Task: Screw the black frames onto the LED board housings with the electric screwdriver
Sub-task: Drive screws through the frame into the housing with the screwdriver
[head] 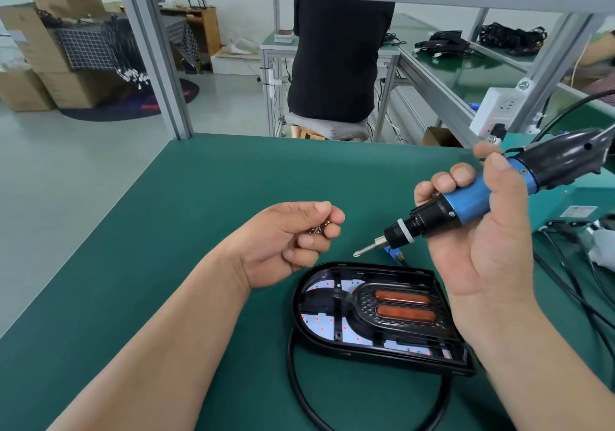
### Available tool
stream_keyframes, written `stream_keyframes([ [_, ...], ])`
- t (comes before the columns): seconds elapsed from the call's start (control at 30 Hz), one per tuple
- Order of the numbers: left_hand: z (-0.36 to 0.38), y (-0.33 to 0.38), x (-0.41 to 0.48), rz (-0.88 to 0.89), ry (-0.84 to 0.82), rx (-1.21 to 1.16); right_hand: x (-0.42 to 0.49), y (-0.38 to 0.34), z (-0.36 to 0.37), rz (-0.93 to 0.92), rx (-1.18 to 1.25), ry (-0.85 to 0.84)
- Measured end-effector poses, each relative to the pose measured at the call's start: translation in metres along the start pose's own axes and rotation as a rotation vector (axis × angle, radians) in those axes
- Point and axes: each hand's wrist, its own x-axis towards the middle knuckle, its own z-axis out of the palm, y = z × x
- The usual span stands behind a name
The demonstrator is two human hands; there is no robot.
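Note:
A black LED board housing (372,354) lies flat on the green mat, its white board dotted with red LEDs. A black frame (396,310) with two orange lenses sits inside it. My right hand (482,231) grips the blue and black electric screwdriver (466,201), held above the housing with its bit (364,250) pointing down and left. My left hand (293,241) hovers left of the bit, fingers curled round several small screws (317,229).
A black cable (299,394) loops from under the housing toward me. More cables (572,284) and a teal box (572,204) lie at the right. A person in black (336,61) sits beyond the table's far edge. A white power strip (496,111) hangs at the right.

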Motion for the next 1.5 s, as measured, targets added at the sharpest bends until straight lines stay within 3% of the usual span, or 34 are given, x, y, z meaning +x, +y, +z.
stream_keyframes([
  [0.43,-0.002,0.0,-0.001,-0.006,-0.034,0.0,-0.001,0.0,-0.001,0.014,0.007,-0.007],
  [0.67,-0.005,-0.002,0.0,0.019,0.026,0.067,-0.001,-0.001,0.0,0.005,0.023,0.013],
  [1.5,0.016,-0.004,0.0,-0.027,-0.025,0.247,0.001,-0.008,0.003,-0.066,0.088,0.073],
])
